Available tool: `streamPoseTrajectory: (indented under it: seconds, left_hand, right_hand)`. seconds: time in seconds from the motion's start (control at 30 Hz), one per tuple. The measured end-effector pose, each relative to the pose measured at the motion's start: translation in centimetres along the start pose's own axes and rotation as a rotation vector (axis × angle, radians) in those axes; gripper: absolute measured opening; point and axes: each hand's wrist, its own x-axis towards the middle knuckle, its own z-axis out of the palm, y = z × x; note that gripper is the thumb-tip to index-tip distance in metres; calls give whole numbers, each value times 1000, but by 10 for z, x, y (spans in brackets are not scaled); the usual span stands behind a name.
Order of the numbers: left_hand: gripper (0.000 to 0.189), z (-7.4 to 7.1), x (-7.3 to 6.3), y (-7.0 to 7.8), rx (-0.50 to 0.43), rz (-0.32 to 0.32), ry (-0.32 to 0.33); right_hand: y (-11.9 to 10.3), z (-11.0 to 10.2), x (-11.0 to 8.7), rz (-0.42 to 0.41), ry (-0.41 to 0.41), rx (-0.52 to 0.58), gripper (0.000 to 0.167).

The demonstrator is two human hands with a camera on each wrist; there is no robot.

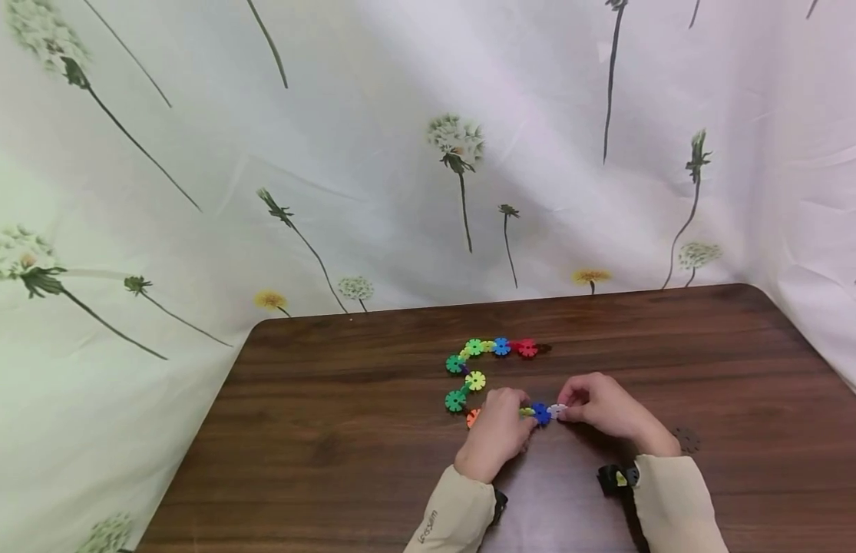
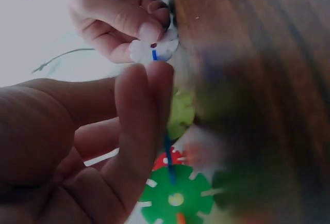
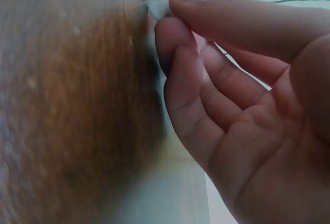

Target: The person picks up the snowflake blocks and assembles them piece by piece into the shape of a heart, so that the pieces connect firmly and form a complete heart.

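Note:
Slotted plastic discs form a winding multicolored chain, with a green disc (image 1: 455, 401) at its left bend and a red disc (image 1: 527, 348) near its far end. My left hand (image 1: 495, 432) lies over the near stretch of the chain, hiding part of it, and pinches a blue disc (image 1: 540, 414). Between the thumb and fingers of my right hand (image 1: 603, 403) is a white disc (image 1: 556, 412). In the left wrist view, the blue disc's edge (image 2: 154, 54) meets the slotted rim of the white disc (image 2: 169, 42). A yellow-green disc (image 2: 182, 114) shows just behind my left fingertips.
A dark grey disc (image 1: 687, 439) lies alone on the brown wooden table (image 1: 317, 430), right of my right forearm. Beyond the table's back edge hangs a white cloth (image 1: 386, 169) printed with dandelions. Black straps with devices (image 1: 616, 479) sit at both wrists.

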Motion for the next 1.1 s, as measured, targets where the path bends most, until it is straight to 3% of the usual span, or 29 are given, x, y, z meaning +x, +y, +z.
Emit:
streamPoseTrajectory:
  seconds: [0.07, 0.1, 0.3, 0.43, 0.57, 0.77, 1.1]
  left_hand:
    - [19, 1, 0, -1, -61, -7, -19]
    - [20, 1, -2, -1, -48, 3, -14]
    - [35, -8, -12, 0, 271, 107, 145]
    - [27, -15, -14, -3, 376, 107, 163]
    - [11, -14, -12, -7, 414, 119, 134]
    - [6, -7, -7, -11, 469, 175, 183]
    - [8, -6, -3, -12, 378, 125, 179]
  right_hand:
    - [0, 0, 0, 3, 0, -2, 6]
    - [0, 1, 0, 8, 1, -2, 7]
    - [0, 1, 1, 13, -3, -2, 7]
    - [0, 3, 1, 12, -10, 0, 7]
    - [-2, 2, 2, 7, -21, 0, 7]
    - [-5, 1, 2, 23, -24, -7, 7]
    - [-6, 1, 1, -8, -15, -21, 6]
